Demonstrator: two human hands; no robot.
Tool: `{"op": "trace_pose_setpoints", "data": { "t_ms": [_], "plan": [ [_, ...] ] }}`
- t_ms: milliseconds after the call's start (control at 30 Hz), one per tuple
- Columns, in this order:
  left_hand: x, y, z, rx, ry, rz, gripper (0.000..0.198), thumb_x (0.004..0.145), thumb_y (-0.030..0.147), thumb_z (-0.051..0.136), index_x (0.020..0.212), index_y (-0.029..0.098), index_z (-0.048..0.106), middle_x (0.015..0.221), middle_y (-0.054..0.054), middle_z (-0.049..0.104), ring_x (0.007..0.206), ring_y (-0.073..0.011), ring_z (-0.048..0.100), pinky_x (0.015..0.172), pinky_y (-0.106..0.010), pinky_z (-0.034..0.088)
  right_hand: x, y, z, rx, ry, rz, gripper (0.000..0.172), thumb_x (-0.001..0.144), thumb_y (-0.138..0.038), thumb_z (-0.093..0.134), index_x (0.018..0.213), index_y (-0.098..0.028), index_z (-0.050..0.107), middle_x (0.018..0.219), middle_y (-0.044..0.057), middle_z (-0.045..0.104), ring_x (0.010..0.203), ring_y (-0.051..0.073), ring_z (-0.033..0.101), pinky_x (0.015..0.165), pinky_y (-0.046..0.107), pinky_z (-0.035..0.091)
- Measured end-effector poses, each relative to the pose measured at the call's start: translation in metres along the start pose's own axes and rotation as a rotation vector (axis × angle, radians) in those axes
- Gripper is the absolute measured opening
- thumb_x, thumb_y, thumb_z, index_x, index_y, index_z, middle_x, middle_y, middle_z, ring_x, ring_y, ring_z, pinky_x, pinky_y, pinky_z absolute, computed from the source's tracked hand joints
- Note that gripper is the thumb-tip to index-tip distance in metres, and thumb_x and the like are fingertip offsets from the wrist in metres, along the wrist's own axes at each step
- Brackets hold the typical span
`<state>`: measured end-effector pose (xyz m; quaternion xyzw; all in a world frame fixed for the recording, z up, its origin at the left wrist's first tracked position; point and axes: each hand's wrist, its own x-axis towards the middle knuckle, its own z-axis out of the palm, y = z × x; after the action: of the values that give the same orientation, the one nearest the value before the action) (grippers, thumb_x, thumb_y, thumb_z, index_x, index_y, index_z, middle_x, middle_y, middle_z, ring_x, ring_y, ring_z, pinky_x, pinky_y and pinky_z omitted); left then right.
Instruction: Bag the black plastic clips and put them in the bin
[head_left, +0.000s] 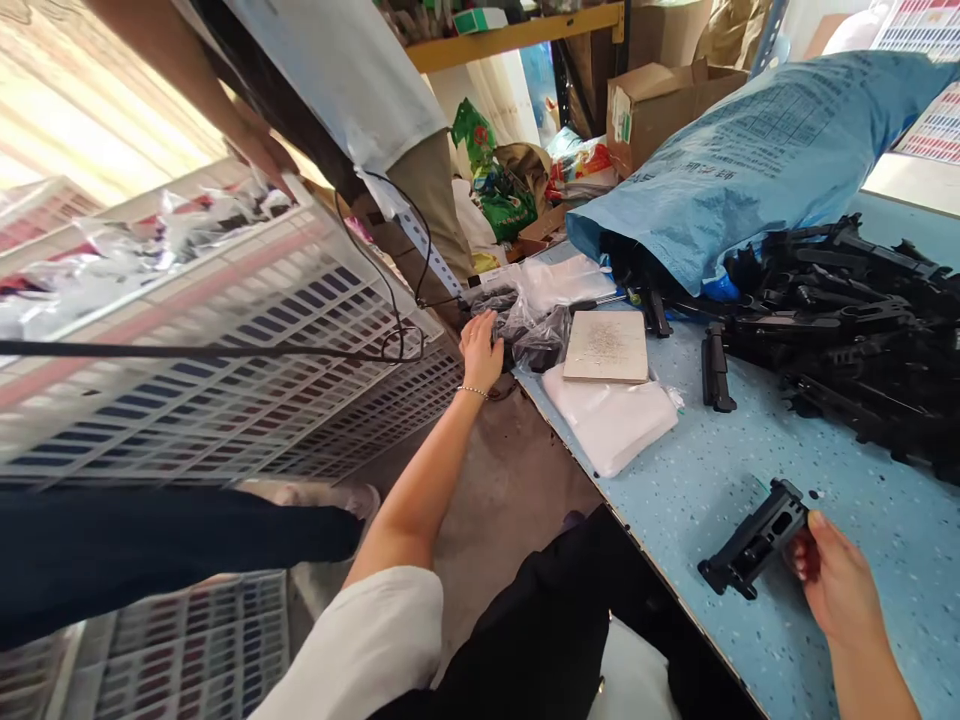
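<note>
My right hand (840, 578) pinches one end of a black moulded plastic part (761, 540) with slots, tilted over the blue speckled table (757, 440). My left hand (481, 352) reaches out past the table's far left corner with fingers extended. It is beside dark grey plastic bags (544, 335), and I cannot tell whether it touches them. A square beige board (606, 346) rests on a stack of clear plastic bags (611, 425). Another black part (716, 370) lies alone near a big heap of black plastic parts (847, 320).
A large blue woven sack (750, 170) lies behind the heap. White plastic crates (225, 330) filled with bagged items stand at the left, where another person's hand (262, 150) rests on a rim. A black cable (225, 350) crosses in front. Cardboard boxes (664, 105) stand behind.
</note>
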<state>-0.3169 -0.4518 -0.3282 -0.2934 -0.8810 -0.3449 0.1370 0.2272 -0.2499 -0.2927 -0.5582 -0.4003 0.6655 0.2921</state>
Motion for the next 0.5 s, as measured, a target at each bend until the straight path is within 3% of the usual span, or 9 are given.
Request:
{"op": "trace_pose_setpoints", "data": {
  "t_ms": [100,233,367,500],
  "plan": [
    [0.021,0.013,-0.005,0.110,-0.217,0.250,0.057,0.087,0.021,0.057,0.144,0.028,0.059,0.156,-0.009,0.051,0.149,-0.0349,0.034,0.120,-0.059,0.027,0.001,0.002,-0.001,-0.003,-0.020,-0.019,0.059,0.047,-0.063,0.093,0.060,-0.019,0.057,0.049,-0.002,0.052,0.042,0.008,0.044,0.035,0.018,0.034],
    [0.040,0.024,-0.008,0.200,-0.345,0.387,0.025,0.090,0.024,0.056,0.103,0.023,0.077,0.138,-0.011,0.064,0.141,-0.0356,0.040,0.115,-0.060,0.033,0.003,0.004,-0.001,-0.042,-0.019,-0.071,0.063,0.047,-0.069,0.090,0.060,-0.019,0.055,0.049,-0.003,0.050,0.041,0.007,0.042,0.034,0.019,0.034],
    [0.016,0.010,-0.023,0.185,-0.306,0.440,0.024,0.093,0.023,0.050,0.095,0.021,0.074,0.138,-0.011,0.062,0.140,-0.0330,0.040,0.115,-0.058,0.036,0.000,0.002,0.000,-0.062,-0.025,-0.093,0.058,0.052,-0.068,0.089,0.060,-0.021,0.056,0.051,-0.002,0.049,0.042,0.009,0.042,0.036,0.021,0.032],
    [-0.022,-0.009,-0.032,0.159,-0.293,0.351,0.025,0.084,0.019,0.054,0.106,0.018,0.067,0.151,-0.015,0.052,0.147,-0.0345,0.035,0.120,-0.057,0.033,-0.005,-0.003,0.002,-0.076,-0.046,-0.102,0.050,0.061,-0.063,0.087,0.060,-0.023,0.057,0.055,0.000,0.049,0.045,0.010,0.043,0.038,0.025,0.031]
  ]
}}
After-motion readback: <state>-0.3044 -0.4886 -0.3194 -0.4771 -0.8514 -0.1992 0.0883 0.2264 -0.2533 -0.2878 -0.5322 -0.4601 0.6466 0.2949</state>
